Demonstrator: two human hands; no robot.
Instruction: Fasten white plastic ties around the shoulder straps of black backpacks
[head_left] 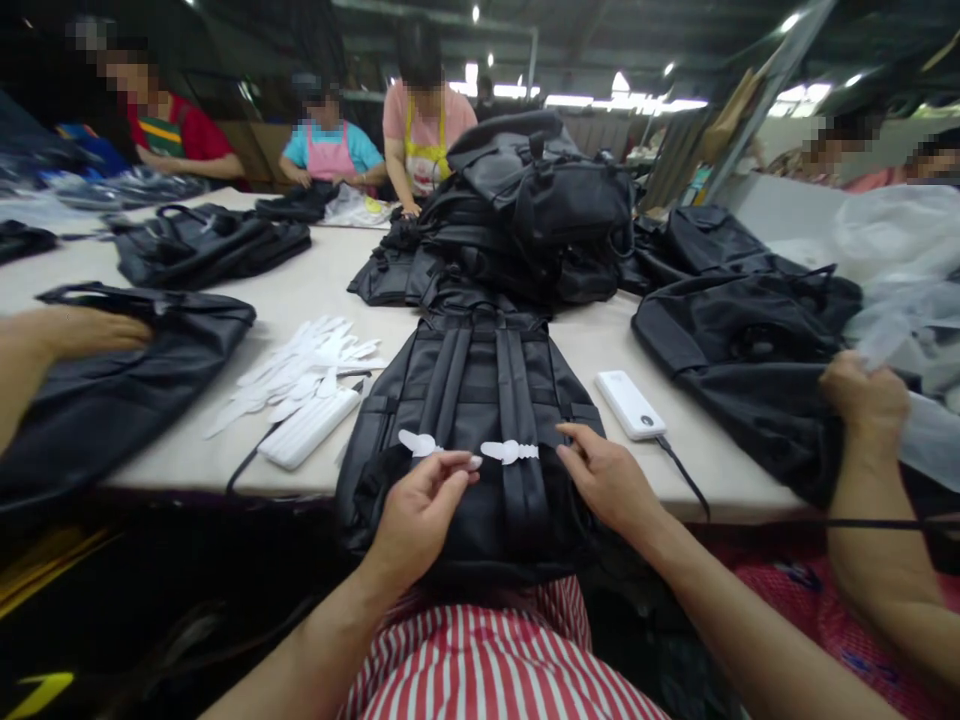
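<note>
A black backpack (pixel 480 400) lies flat in front of me, its two shoulder straps facing up. A white plastic strip (pixel 417 442) sits around the left strap, and another white strip (pixel 510 452) crosses the right strap. My left hand (pixel 424 505) is closed at the left strap, thumb and forefinger pinching what looks like the white end of that strip. My right hand (pixel 606 478) is at the backpack's right side, thumb and forefinger apart with nothing visible between them.
Loose white strips (pixel 307 360) lie left, near a white power bank (pixel 311 425). Another power bank (pixel 630 405) lies right. Black bags (pixel 540 190) are piled behind. Co-workers' hands touch bags at left (pixel 97 330) and right (pixel 866 400). People stand across the table (pixel 330 260).
</note>
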